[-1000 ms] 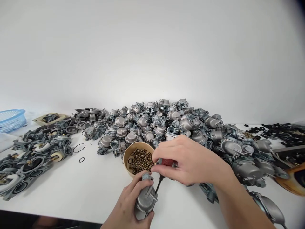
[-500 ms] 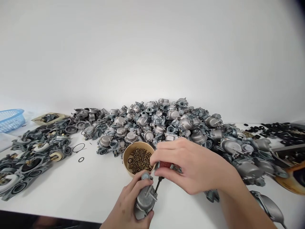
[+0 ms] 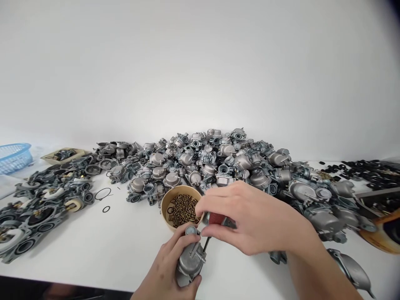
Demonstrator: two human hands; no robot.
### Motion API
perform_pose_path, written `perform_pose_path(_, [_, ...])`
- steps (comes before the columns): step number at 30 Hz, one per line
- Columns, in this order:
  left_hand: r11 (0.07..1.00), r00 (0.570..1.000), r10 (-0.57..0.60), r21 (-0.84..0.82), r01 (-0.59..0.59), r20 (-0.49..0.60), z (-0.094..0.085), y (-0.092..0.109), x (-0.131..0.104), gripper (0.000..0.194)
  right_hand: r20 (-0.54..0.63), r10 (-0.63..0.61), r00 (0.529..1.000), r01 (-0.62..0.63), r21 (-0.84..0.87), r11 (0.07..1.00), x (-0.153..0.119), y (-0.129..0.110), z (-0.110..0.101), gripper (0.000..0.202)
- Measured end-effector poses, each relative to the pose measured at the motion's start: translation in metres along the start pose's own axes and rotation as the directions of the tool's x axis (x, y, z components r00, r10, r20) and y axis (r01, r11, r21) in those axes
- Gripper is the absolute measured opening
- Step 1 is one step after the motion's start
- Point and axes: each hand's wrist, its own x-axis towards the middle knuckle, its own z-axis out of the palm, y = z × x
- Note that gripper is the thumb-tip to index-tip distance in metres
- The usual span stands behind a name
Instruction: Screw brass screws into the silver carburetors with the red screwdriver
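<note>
A grey metal carburetor [image 3: 191,261] is held at the table's front by my left hand [image 3: 167,266], its fingers and thumb wrapped around the rounded body. My right hand [image 3: 240,216] grips the red handle of a screwdriver [image 3: 216,218]. The dark shaft slants down and meets the carburetor's right edge. Whether a screw sits under the tip is hidden. Just behind the carburetor stands a round tan bowl [image 3: 164,213] with many small brass-coloured screws [image 3: 184,208] in it.
Behind the bowl rises a large pile of carburetors [image 3: 209,162]. Opened carburetor bodies [image 3: 40,212] lie at left, near a blue basket [image 3: 15,157] and loose black rings [image 3: 106,209]. Black small parts [image 3: 362,171] are scattered at far right. Another carburetor part [image 3: 353,271] lies near my right forearm.
My right fingers have shifted slightly around the screwdriver, and more of its red handle shows. My left hand and the carburetor stay in place.
</note>
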Motion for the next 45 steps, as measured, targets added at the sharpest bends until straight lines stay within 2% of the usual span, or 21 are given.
perform_pose_path(2, [1.000,1.000,-0.020,0.002,0.020,-0.018,0.002,-0.002,-0.002,0.083,-0.011,0.058,0.998,-0.058,-0.043,0.997,0.003,0.000,0.002,0.017])
perform_pose_path(4, [0.999,0.999,-0.031,0.012,0.031,-0.029,0.002,-0.003,-0.003,0.084,-0.027,0.055,0.998,-0.056,-0.030,0.998,0.005,-0.002,0.001,0.015])
perform_pose_path(5, [1.000,0.999,-0.025,0.016,0.026,-0.021,0.002,-0.003,-0.003,0.083,-0.024,0.029,0.999,-0.029,0.000,1.000,0.004,-0.003,0.000,0.014])
perform_pose_path(9, [0.999,1.000,-0.020,0.040,0.020,-0.017,0.001,-0.002,-0.002,0.084,0.023,-0.115,0.993,0.112,0.119,0.987,-0.002,-0.007,-0.005,0.042])
perform_pose_path(12, [0.999,0.999,-0.009,0.046,0.011,-0.043,0.000,-0.001,-0.002,0.087,0.014,-0.125,0.992,0.123,0.086,0.989,-0.005,-0.009,-0.004,0.035])
perform_pose_path(17, [0.999,0.999,0.024,0.021,-0.024,-0.029,-0.001,0.001,0.001,0.086,-0.024,0.007,1.000,-0.008,-0.044,0.999,0.001,-0.008,0.003,0.015])
perform_pose_path(20, [1.000,0.999,0.018,0.009,-0.018,-0.029,-0.002,0.002,0.002,0.085,-0.027,0.045,0.999,-0.047,-0.066,0.997,0.002,-0.007,0.002,0.017])
perform_pose_path(27, [1.000,0.999,0.001,0.016,0.000,-0.045,0.001,-0.002,-0.001,0.083,0.076,-0.067,0.995,0.064,0.041,0.997,-0.005,-0.011,-0.006,0.042])
perform_pose_path(30, [1.000,0.999,0.002,0.024,-0.001,-0.043,0.001,-0.003,-0.001,0.088,0.064,-0.061,0.996,0.059,0.035,0.998,-0.004,-0.012,-0.004,0.031])
perform_pose_path(33, [1.000,1.000,0.018,0.010,-0.018,-0.022,-0.001,0.000,0.000,0.090,0.026,0.005,1.000,-0.005,-0.025,1.000,-0.001,-0.010,0.000,0.018])
perform_pose_path(37, [1.000,1.000,-0.006,-0.006,0.006,-0.026,-0.003,0.004,0.002,0.087,-0.001,0.055,0.998,-0.055,-0.063,0.996,0.002,-0.008,0.004,0.017])
perform_pose_path(40, [1.000,1.000,-0.009,-0.001,0.009,-0.022,-0.002,0.004,0.002,0.087,0.005,0.006,1.000,-0.006,-0.018,1.000,0.002,-0.008,0.002,0.018])
perform_pose_path(45, [0.999,0.998,0.015,0.030,-0.013,-0.068,0.003,-0.002,-0.002,0.091,0.050,-0.106,0.993,0.101,0.085,0.991,-0.002,-0.011,-0.002,0.035])
